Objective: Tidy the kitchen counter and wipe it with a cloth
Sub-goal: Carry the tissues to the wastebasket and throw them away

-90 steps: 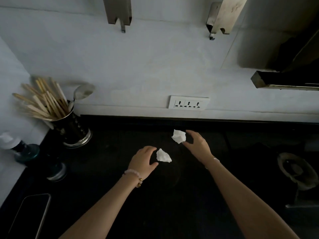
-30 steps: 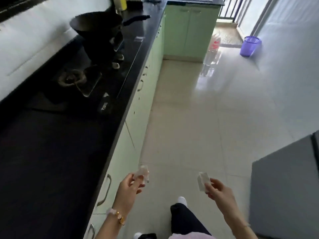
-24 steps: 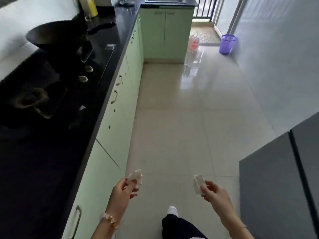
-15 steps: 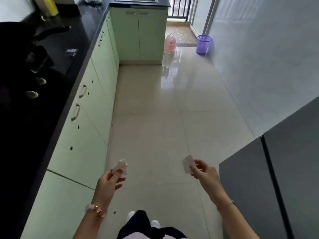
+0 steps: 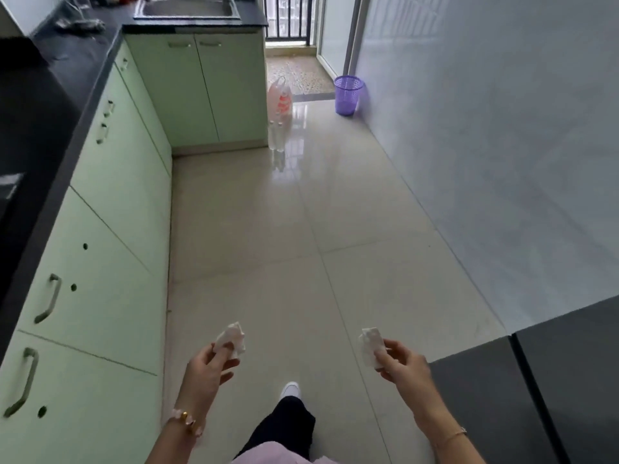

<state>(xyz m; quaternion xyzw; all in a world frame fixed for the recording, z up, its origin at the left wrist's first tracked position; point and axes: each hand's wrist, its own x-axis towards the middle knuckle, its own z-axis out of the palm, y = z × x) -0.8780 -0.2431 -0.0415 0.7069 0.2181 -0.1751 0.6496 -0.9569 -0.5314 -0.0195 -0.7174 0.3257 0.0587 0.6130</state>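
Observation:
My left hand pinches a crumpled white paper scrap between thumb and fingers, held out over the floor. A second white paper scrap sits in my right hand, gripped the same way. Both hands are low in the view, about level with each other. The black kitchen counter runs along the left, away from both hands. A purple waste basket stands on the floor far ahead by the right wall.
Pale green cabinets line the left below the counter. A sink sits in the far counter. A plastic bag and clear bottles stand on the tiled floor. A dark grey appliance fills the lower right. My foot steps forward.
I lifted the two paper scraps off the counter and turned right to face down the kitchen. The view has moved forward along the floor, both scraps still held.

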